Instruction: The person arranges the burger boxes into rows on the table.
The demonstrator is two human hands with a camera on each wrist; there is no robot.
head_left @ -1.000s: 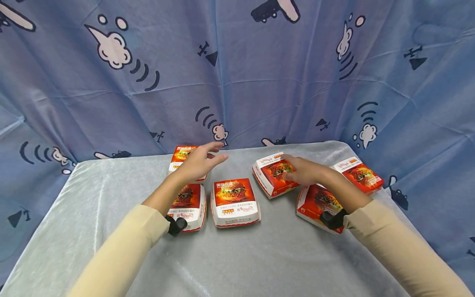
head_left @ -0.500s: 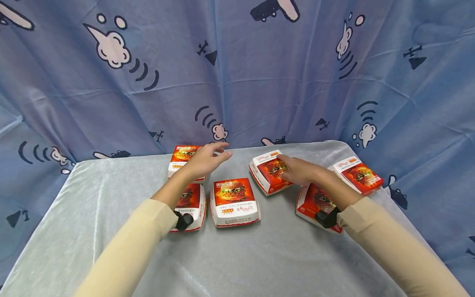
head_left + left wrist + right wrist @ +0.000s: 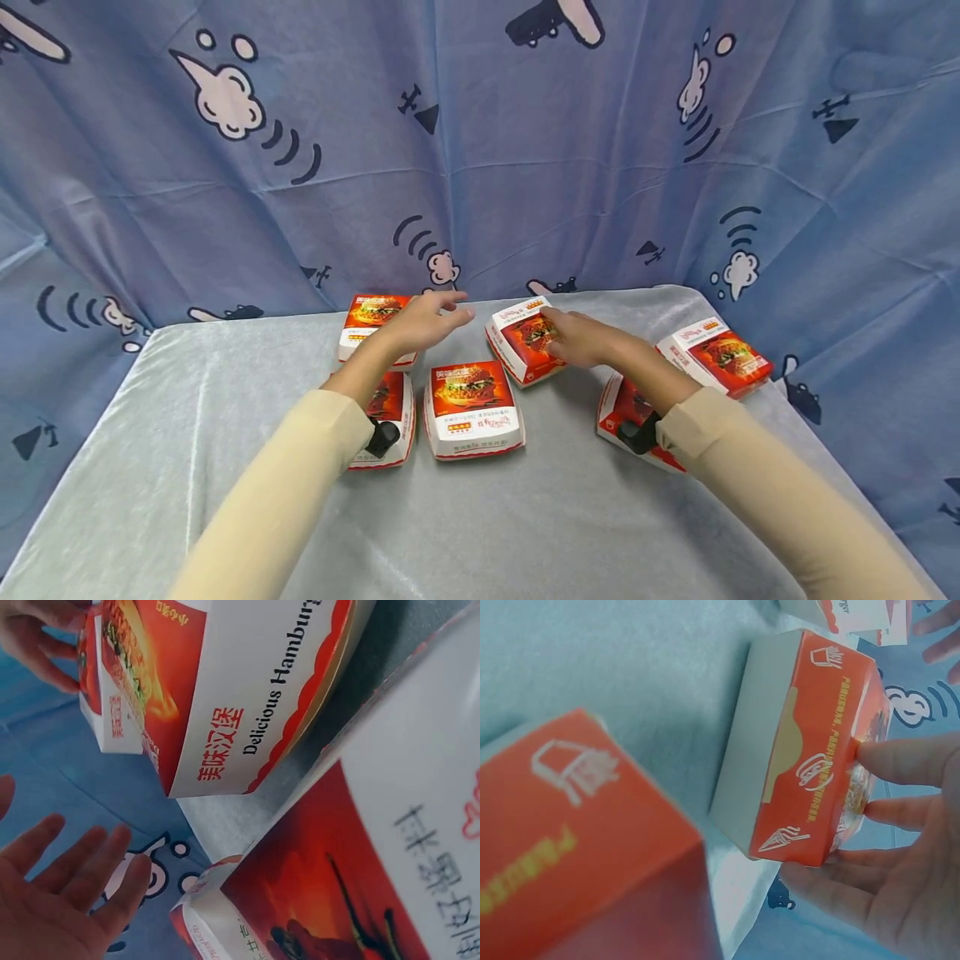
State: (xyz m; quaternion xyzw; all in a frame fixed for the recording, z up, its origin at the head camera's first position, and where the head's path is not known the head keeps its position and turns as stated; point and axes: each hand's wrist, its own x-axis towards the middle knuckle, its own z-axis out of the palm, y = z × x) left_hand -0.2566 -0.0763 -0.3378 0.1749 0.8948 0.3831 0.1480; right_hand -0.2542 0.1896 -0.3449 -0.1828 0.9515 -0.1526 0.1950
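Observation:
My right hand holds a red and white hamburger box at its right side. In the right wrist view, thumb and fingers are spread over the edges of that hamburger box, which stands turned at an angle on the table. My left hand hovers with fingers extended and holds nothing. Below and beside it are a back-left box, a front-left box partly hidden by my wrist, and a middle box. The left wrist view shows the left hand apart from the boxes.
Two more hamburger boxes lie on the right: one partly under my right forearm, another near the table's right edge. Grey cloth covers the table. A blue patterned curtain hangs behind it.
The held hamburger box has moved left along with my right hand, closer to the middle box. My left hand has shifted slightly right. The other boxes stay where they were.

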